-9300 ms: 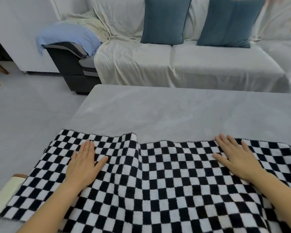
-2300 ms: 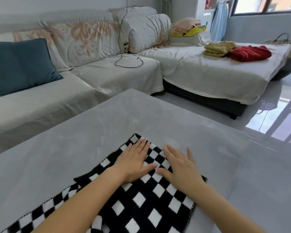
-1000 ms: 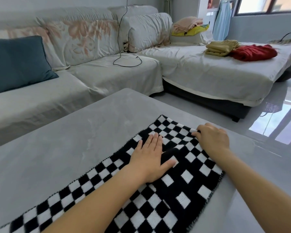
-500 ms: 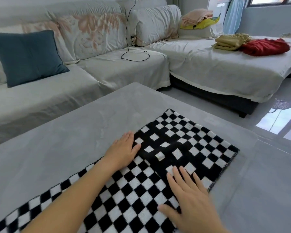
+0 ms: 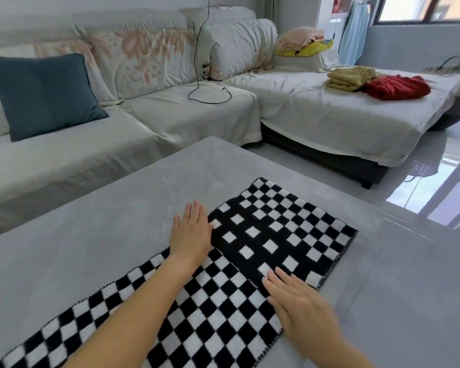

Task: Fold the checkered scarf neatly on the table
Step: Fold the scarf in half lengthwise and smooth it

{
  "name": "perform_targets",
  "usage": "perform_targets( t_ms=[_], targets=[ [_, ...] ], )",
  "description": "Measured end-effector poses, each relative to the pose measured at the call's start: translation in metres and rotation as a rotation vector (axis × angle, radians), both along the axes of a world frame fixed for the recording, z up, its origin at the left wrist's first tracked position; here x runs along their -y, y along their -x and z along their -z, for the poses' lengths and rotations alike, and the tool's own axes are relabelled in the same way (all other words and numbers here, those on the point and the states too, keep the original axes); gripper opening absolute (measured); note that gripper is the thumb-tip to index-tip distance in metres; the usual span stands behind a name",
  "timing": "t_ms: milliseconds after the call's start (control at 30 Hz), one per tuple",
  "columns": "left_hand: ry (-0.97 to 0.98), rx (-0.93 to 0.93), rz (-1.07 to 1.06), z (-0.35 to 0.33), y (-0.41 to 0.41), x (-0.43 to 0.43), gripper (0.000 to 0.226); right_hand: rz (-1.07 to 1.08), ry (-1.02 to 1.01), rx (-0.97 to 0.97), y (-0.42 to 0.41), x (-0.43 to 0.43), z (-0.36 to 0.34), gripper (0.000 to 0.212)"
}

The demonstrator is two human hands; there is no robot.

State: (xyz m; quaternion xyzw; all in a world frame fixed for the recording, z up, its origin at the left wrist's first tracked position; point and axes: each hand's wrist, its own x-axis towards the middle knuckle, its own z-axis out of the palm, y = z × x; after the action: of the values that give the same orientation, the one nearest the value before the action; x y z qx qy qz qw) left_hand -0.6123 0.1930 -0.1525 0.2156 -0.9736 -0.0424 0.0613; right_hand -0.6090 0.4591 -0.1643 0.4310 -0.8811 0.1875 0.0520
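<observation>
The black-and-white checkered scarf [image 5: 284, 232] lies flat along the grey table [image 5: 117, 221], running from the lower left toward the table's right end. Its end section shows a darker side with sparse white squares. My left hand [image 5: 191, 232] lies flat with straight fingers on the scarf's far edge, half on the table. My right hand [image 5: 300, 306] presses flat on the near edge, fingertips on the dark section. Neither hand holds cloth.
A cream-covered corner sofa [image 5: 170, 110] wraps behind the table, with a teal cushion [image 5: 40, 94] and a black cable [image 5: 210, 94]. Folded yellow cloth [image 5: 348, 78] and red cloth [image 5: 396, 87] lie on the chaise. Glossy floor [image 5: 422, 203] lies past the table's right edge.
The scarf's right end was unfolded outward about a second ago. Since then both hands have slid apart, the left to the far edge, the right along the near edge.
</observation>
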Motion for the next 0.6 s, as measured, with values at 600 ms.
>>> perform_targets(
  t_ms=[600],
  targets=[
    [-0.193, 0.188, -0.019, 0.015, -0.128, -0.068, 0.075, 0.063, -0.249, -0.057, -0.014, 0.022, 0.019, 0.079]
  ],
)
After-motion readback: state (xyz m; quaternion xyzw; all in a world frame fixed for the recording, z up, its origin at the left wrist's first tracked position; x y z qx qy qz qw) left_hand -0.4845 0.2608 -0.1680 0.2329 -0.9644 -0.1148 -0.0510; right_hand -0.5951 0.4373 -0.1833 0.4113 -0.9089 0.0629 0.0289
